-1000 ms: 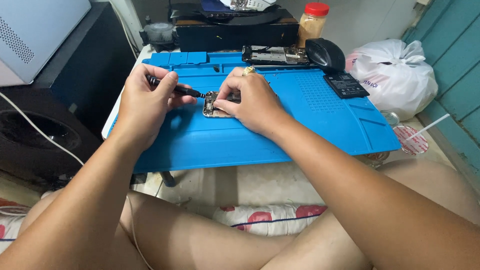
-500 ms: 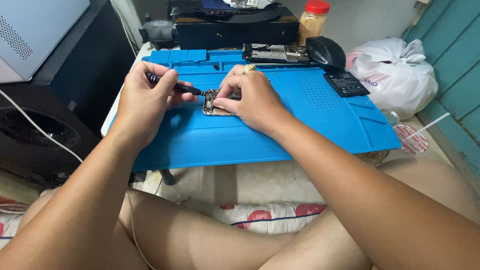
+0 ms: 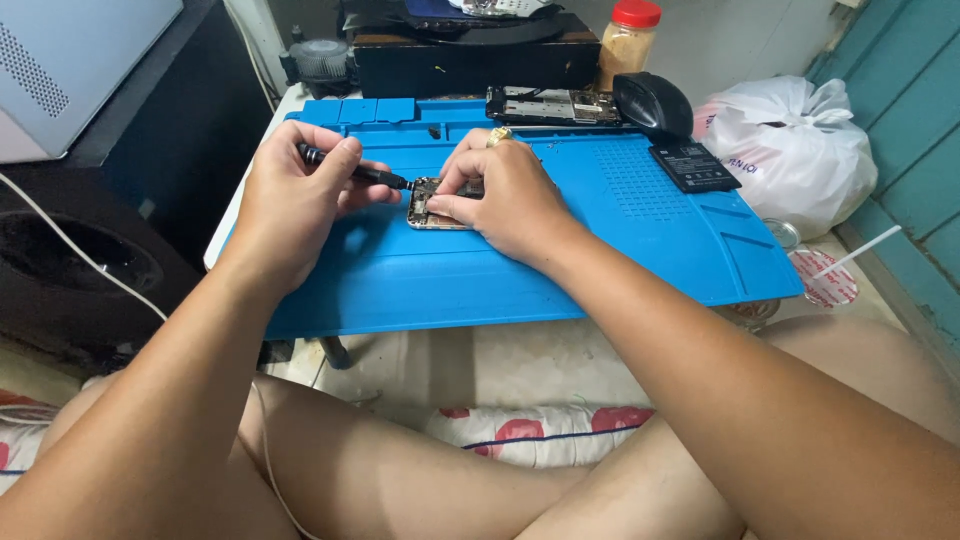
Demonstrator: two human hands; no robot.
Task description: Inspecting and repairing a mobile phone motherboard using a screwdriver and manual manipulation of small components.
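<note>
Surface: blue repair mat [image 3: 520, 270] on a low white table, my bare legs crossed beneath it.
Left hand: my left hand [image 3: 300, 200] is curled, fingers closed around a black screwdriver [image 3: 355, 172], its tip pointing right at the part.
Right hand: my right hand [image 3: 505, 195] arches over, fingertips pinning down a small metal phone part [image 3: 430, 205].
Beyond my fingers: opened phone [image 3: 545, 103], black mouse [image 3: 652, 103], dark battery [image 3: 695, 165].
Far right: white plastic bag [image 3: 800, 150].
</note>
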